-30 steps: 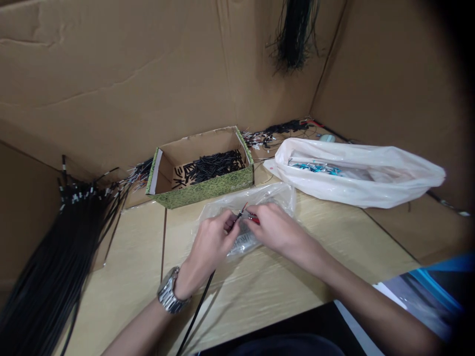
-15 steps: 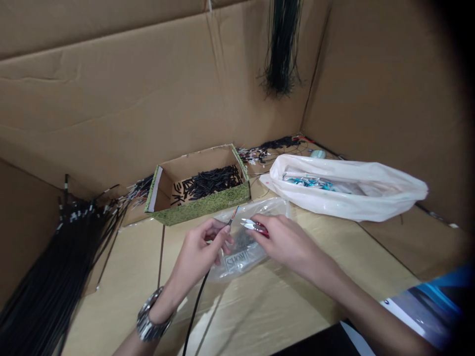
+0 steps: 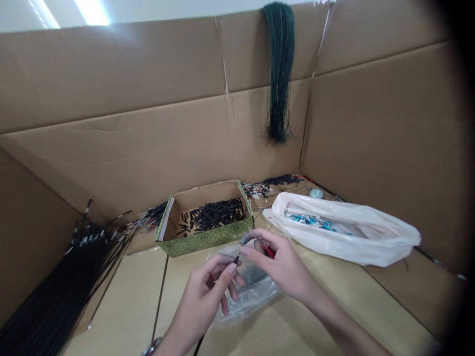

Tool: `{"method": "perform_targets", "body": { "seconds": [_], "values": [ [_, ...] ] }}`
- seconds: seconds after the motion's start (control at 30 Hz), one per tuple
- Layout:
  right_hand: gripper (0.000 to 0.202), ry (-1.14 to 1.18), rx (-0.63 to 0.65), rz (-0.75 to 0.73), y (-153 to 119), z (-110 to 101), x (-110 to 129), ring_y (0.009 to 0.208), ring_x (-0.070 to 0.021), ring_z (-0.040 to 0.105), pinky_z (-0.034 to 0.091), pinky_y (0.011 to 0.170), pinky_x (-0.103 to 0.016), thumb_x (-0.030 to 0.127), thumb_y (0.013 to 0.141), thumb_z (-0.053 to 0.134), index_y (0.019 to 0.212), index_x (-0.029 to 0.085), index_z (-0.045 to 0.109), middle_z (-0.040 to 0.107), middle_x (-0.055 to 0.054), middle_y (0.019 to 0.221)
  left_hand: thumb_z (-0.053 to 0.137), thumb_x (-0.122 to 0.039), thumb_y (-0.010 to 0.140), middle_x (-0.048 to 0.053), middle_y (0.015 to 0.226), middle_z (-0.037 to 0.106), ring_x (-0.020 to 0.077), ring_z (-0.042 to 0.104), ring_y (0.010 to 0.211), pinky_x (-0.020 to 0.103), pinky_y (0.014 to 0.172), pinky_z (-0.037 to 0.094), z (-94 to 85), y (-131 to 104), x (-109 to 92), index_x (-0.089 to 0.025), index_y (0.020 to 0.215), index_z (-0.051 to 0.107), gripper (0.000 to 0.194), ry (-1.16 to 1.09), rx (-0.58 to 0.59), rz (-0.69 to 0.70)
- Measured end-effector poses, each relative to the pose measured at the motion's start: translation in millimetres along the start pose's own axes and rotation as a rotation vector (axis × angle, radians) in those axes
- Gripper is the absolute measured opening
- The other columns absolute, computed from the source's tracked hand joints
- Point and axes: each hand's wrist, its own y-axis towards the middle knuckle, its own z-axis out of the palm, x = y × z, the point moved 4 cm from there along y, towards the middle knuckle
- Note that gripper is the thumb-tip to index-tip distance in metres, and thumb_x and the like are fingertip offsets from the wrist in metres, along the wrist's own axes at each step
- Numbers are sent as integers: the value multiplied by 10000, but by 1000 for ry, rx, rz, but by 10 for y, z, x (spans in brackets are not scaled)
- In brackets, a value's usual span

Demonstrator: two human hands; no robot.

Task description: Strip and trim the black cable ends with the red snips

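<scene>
My left hand (image 3: 210,291) pinches a black cable (image 3: 236,259) near its stripped end, between thumb and fingers. The cable hangs down behind the wrist. Thin coloured wires, one of them blue, stick up from the end. My right hand (image 3: 284,264) is closed around red-handled snips (image 3: 267,250), and its thumb and index finger reach to the wire tips, seeming to touch them. The blades of the snips are hidden by the fingers. Beneath both hands lies a clear plastic bag (image 3: 256,296) with printed lettering and dark contents.
A green-sided cardboard box (image 3: 208,242) holds short black tubes. To its right is a white plastic bag (image 3: 371,252) with blue and silver pieces. Black cables (image 3: 48,291) lie bundled at the left. Dark green strands (image 3: 280,74) hang on the cardboard wall (image 3: 166,143).
My right hand has moved left to the wires, its fingers now at their tips, and the snips' blades have gone out of sight. The view has tilted up.
</scene>
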Motion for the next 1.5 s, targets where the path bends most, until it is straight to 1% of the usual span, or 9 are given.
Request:
{"method": "perform_targets", "body": {
  "seconds": [0.17, 0.4, 0.6, 0.9, 1.07, 1.2, 1.3, 1.4, 1.5],
  "values": [
    [271, -94, 7, -26, 72, 65, 137, 593, -125, 349, 275, 540, -260, 376, 902, 591, 710, 200, 519, 364, 66, 624, 598, -473, 944, 50, 798, 691, 113, 610, 546, 139, 377, 475, -52, -85, -77, -167, 1045, 645, 325, 31, -76, 41],
    [331, 23, 13, -32, 94, 168, 183, 508, -106, 288, 229, 471, -254, 486, 921, 585, 796, 181, 608, 336, 75, 585, 547, -488, 967, 51, 819, 704, 109, 630, 538, 134, 388, 451, -155, -140, -175, -179, 996, 643, 325, 122, -152, 122],
    [363, 43, 30, -81, 131, 285, 199, 452, -92, 244, 207, 417, -244, 486, 926, 580, 723, 185, 587, 289, 86, 533, 513, -429, 1000, 11, 756, 695, 98, 621, 541, 165, 515, 487, -311, -221, -309, -197, 896, 636, 282, 340, -309, 314],
    [220, -425, -134, -678, 77, 317, 620, 596, -189, 692, 547, 561, -254, 170, 830, 543, 837, 166, 763, 778, -56, 745, 470, -444, 1007, 23, 771, 700, 140, 598, 570, 193, 463, 432, -406, -235, -444, -207, 946, 627, 291, 336, -334, 337],
    [290, -510, -90, -890, 40, 230, 670, 545, -172, 688, 535, 508, -250, 107, 805, 518, 977, 151, 748, 762, -45, 721, 462, -432, 1018, 18, 726, 658, 145, 550, 644, 209, 571, 409, -384, -226, -484, -204, 872, 619, 313, 337, -243, 345],
    [230, -597, -53, -1007, 1, 174, 724, 461, -155, 609, 442, 449, -264, 138, 884, 502, 941, 149, 725, 669, -13, 594, 477, -567, 984, -32, 609, 559, 73, 279, 441, 186, 420, 184, -294, -180, -351, -190, 901, 560, 394, -77, -29, 216],
    [265, -653, -64, -1143, -15, 193, 746, 431, -152, 570, 407, 435, -275, 139, 929, 461, 996, 118, 717, 623, -10, 549, 561, -617, 925, -57, 569, 513, 58, 215, 430, 186, 419, 127, -224, -148, -263, -186, 901, 533, 433, -376, 62, 121],
    [303, -631, -81, -1226, 7, 246, 756, 429, -160, 583, 425, 431, -277, 149, 940, 426, 1015, 105, 717, 636, -22, 546, 592, -618, 907, -52, 574, 511, 64, 260, 459, 177, 443, 182, -237, -125, -242, -183, 884, 537, 439, -406, -2, 134],
    [232, -505, -109, -1060, 98, 254, 772, 520, -165, 680, 503, 490, -247, 190, 919, 501, 906, 165, 731, 741, -43, 662, 535, -595, 948, -21, 602, 552, 100, 433, 535, 186, 522, 335, -316, -149, -323, -180, 912, 583, 419, -121, -158, 257]
  ]
}}
